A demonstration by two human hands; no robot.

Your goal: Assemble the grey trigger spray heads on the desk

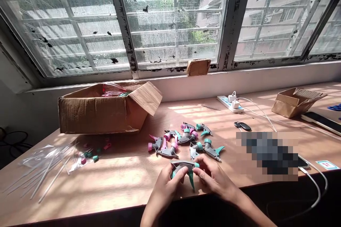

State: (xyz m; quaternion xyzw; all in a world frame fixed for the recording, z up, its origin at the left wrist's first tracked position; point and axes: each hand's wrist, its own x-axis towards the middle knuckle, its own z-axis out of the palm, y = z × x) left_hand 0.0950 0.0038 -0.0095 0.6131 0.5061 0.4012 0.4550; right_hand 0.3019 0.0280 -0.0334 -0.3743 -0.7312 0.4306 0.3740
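Note:
Near the table's front edge, my left hand [172, 182] is closed around the body of a grey and green trigger sprayer head [183, 164]. Its green trigger points down toward me. Fingers and thumb of my right hand [213, 177] pinch the small green nozzle [196, 165] at the sprayer's right end. Just beyond my hands lies a loose pile of trigger sprayer heads [187, 135], grey with pink or green collars and triggers. One with a green collar [211, 150] lies closest to my right hand.
Thin white tubes [49, 177], a clear plastic bag [39, 155] and small pink and green caps [95, 158] lie left. Behind them stands an open cardboard box [93, 117]. A power strip [229, 104], keys [242, 126], a pixelated area with a cable and a small box [286, 103] occupy the right.

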